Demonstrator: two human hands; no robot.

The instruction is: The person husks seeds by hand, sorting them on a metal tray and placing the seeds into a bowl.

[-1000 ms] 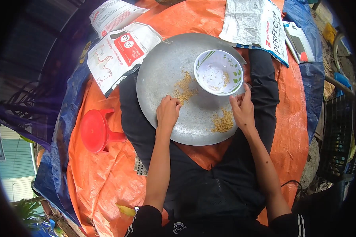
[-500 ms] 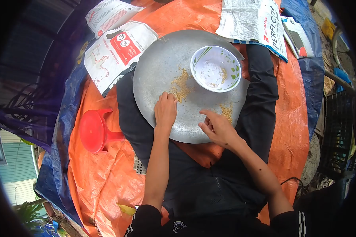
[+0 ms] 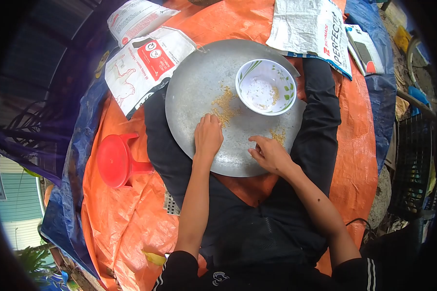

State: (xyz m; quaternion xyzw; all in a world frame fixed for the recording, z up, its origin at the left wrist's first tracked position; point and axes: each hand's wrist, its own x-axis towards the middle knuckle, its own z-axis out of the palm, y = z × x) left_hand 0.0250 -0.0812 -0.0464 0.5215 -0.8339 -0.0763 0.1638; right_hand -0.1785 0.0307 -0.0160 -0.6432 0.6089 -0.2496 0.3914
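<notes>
A round grey metal tray (image 3: pixel 189 92) lies across the legs, bearing small golden grains (image 3: pixel 223 104) that look like unhusked rice. My left hand (image 3: pixel 209 136) rests on the tray at the lower edge of this pile, its fingers bent and pressed together; their tips are hidden. Over the tray's lower right part is my right hand (image 3: pixel 272 155), thumb and index finger apart, the other fingers curled under. Just beyond it lies a smaller patch of grains (image 3: pixel 278 135). A white bowl with green leaf patterns (image 3: pixel 289 92) stands on the tray, holding whitish bits and some golden grains.
Orange tarpaulin (image 3: pixel 126 218) covers the ground, with blue sheeting (image 3: pixel 77 160) at its edges. A red plastic stool (image 3: pixel 114 160) lies tipped at the left. Printed sacks (image 3: pixel 145 65) lie at the upper left, and another sack (image 3: pixel 308 31) at the upper right.
My left hand has shifted slightly right along the tray. My right hand's index finger and thumb have come closer together, and the hand has moved a little right.
</notes>
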